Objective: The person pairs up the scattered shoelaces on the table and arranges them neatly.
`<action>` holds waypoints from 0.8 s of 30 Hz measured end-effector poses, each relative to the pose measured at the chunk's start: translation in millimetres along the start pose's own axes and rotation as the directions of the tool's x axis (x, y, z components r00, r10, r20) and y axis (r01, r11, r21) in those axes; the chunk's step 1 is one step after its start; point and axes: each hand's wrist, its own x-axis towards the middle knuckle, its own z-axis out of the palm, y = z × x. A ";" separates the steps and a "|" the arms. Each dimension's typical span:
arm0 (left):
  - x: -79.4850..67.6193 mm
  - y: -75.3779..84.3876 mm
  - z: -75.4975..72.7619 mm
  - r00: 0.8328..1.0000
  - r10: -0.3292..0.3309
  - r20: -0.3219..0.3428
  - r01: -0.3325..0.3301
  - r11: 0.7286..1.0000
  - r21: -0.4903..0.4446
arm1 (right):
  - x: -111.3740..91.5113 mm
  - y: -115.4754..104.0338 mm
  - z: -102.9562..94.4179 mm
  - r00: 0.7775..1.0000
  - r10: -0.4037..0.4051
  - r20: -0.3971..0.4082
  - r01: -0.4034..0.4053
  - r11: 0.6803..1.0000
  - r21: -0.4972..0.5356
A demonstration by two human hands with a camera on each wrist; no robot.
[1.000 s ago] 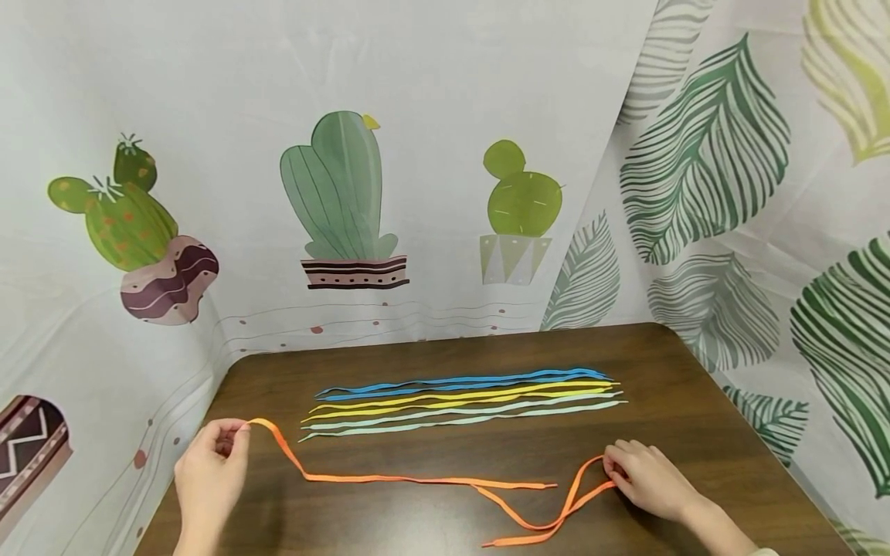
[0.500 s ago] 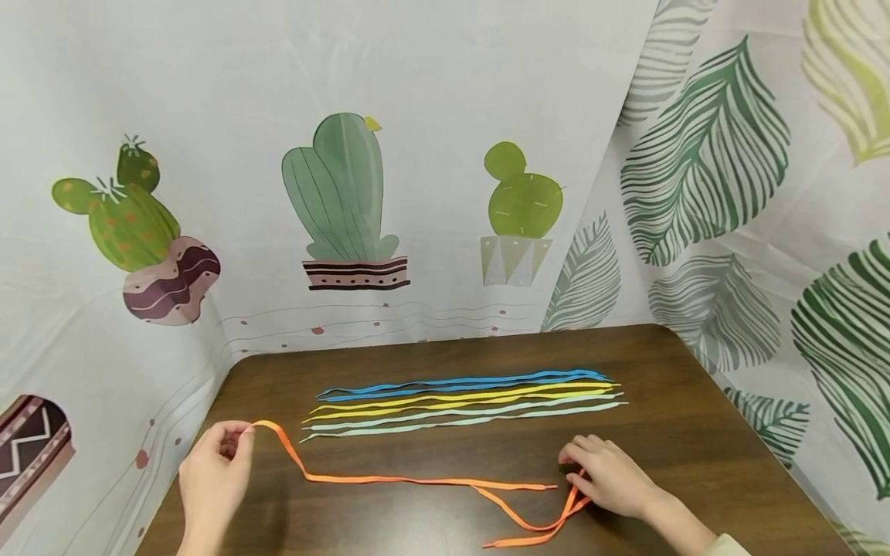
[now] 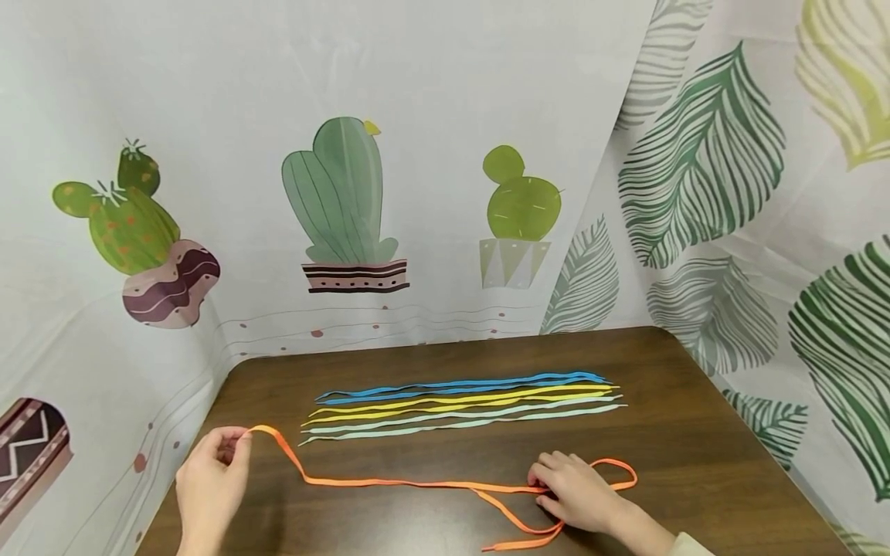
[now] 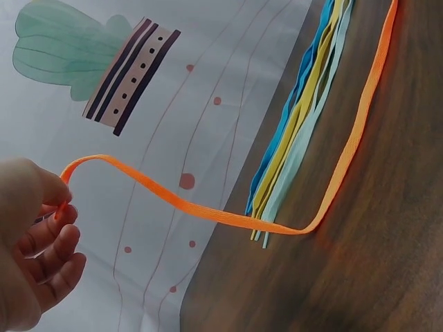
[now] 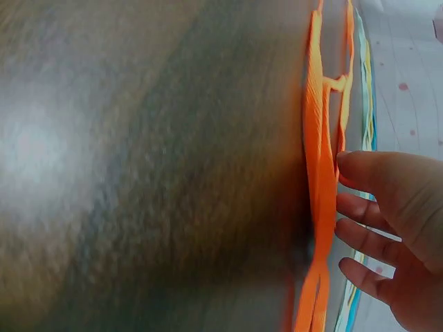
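My left hand (image 3: 212, 479) pinches one end of a flat orange shoelace (image 4: 201, 211) between thumb and fingers, raised at the table's left side. From there the orange lace (image 3: 375, 483) sags to the table and runs right. Over its right part is my right hand (image 3: 573, 493), thumb and fingers apart around a lace end, which they partly hide. In the right wrist view, the thumb (image 5: 360, 169) is right at an orange strand, the other fingers loosely bent beside it. An orange loop (image 3: 629, 472) lies right of this hand, and another tip (image 3: 490, 548) lies nearer the front.
Behind the orange lace, blue laces (image 3: 459, 384), yellow laces (image 3: 452, 401) and pale mint laces (image 3: 452, 423) lie straight, side by side. They rest on a dark wooden table (image 3: 382, 525). A white cactus-print cloth (image 3: 431, 154) hangs at the back.
My right hand has let go of the orange loop and moved left to the lace end; the loop now lies on the table. My left hand stays almost still with its end.
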 end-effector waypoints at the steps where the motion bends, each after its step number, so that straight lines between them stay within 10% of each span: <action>1: -0.3 -0.2 -0.3 1.000 -0.004 0.003 0.004 1.000 0.001 | 1.1 -1.1 1.4 1.000 -0.006 -0.003 0.006 1.000 -0.007; 24: 0.6 -20.8 -5.8 0.999 -0.035 -0.005 0.035 0.998 0.047 | 0.6 24.5 -21.5 0.976 0.028 -0.216 -0.054 0.992 -0.116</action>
